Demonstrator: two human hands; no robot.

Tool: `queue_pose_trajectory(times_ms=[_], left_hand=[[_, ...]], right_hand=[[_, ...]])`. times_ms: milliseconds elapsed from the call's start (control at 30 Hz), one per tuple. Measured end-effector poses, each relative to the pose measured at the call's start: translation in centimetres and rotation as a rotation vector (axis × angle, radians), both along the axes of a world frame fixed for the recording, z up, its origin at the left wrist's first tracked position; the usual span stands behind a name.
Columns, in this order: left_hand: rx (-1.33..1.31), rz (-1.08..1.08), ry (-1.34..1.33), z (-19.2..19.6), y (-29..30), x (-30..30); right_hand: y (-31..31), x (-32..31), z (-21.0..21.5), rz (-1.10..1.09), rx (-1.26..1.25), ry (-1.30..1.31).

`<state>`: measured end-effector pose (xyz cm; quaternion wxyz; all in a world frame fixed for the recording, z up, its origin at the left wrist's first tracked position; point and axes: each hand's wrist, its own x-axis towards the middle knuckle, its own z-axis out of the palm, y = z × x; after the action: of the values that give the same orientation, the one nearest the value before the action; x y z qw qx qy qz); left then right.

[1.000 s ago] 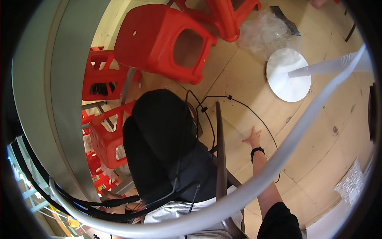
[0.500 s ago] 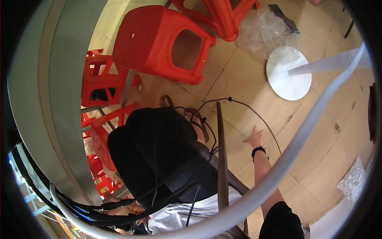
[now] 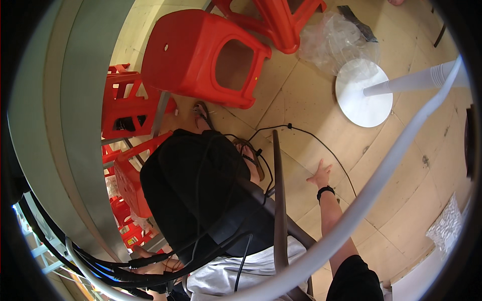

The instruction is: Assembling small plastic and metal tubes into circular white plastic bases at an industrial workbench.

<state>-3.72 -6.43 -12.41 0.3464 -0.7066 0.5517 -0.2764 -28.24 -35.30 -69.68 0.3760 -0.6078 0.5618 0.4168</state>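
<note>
Since the earlier frame the black-trousered legs (image 3: pixel 196 185) had stretched forward; the open right hand (image 3: pixel 320 175) hung near the thin black floor cable (image 3: pixel 321 145), which could snag; left hand unclear

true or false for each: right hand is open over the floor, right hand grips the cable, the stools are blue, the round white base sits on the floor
1. The right hand is open over the floor. True.
2. The right hand grips the black cable. False: its fingers are spread and hold nothing; the cable runs beside it.
3. The stools are blue. False: the nearest stool and the others are red.
4. The round white base sits on the floor. True.
</note>
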Motion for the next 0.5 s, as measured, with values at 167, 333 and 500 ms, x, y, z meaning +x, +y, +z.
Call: queue_pose_trajectory(times_ms=[167, 333, 500], left_hand=[[-0.009, 0.006, 0.023, -0.5, -0.6, -0.3], [-0.012, 0.017, 0.047, -1.1, -1.2, -0.8], [-0.012, 0.025, 0.070, -1.5, -1.6, -1.2]], right_hand=[[-0.1, -0.2, 0.1, -0.001, 0.007, -0.013], [-0.1, 0.0, 0.3, 0.005, 0.012, 0.002], [0.0, 0.0, 0.2, 0.011, 0.025, -0.001]])
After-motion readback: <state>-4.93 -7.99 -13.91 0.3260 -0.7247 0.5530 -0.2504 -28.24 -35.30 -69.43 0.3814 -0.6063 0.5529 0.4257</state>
